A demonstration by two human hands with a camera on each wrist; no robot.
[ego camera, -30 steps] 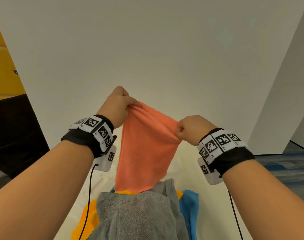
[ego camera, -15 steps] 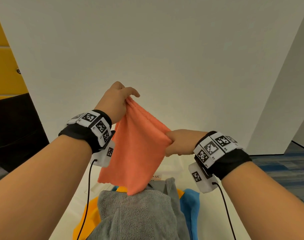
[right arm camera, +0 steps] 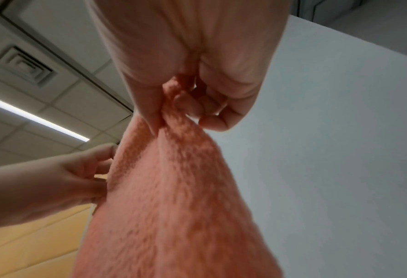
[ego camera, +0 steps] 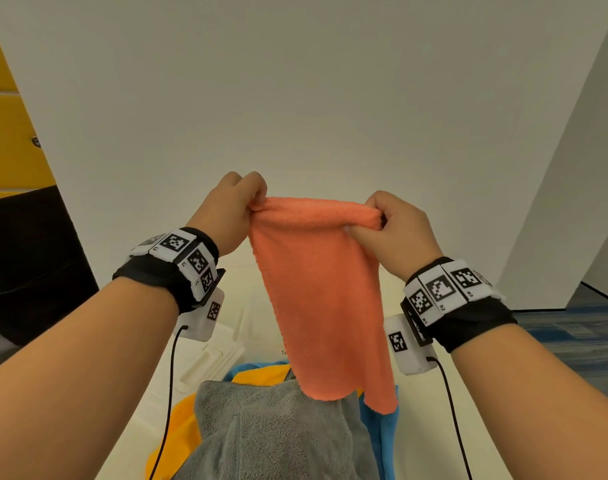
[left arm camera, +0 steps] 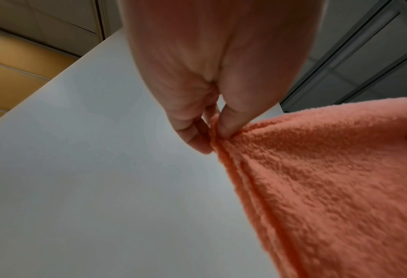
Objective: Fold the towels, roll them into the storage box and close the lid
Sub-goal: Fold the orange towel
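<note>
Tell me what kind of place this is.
Probably an office: a tiled drop ceiling with a strip light and air vent, plus blue carpet beside white partition walls.

The orange towel point(ego camera: 325, 299) hangs doubled in the air, pinched at both top corners. Grey point(ego camera: 275, 434), yellow point(ego camera: 178, 424) and blue point(ego camera: 387, 438) towels lie heaped below.

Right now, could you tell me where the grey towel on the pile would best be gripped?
Probably at the grey towel's far edge, coming from above: it lies uppermost on the pile with that edge exposed. Both hands, left and right, are busy pinching the orange towel.
</note>
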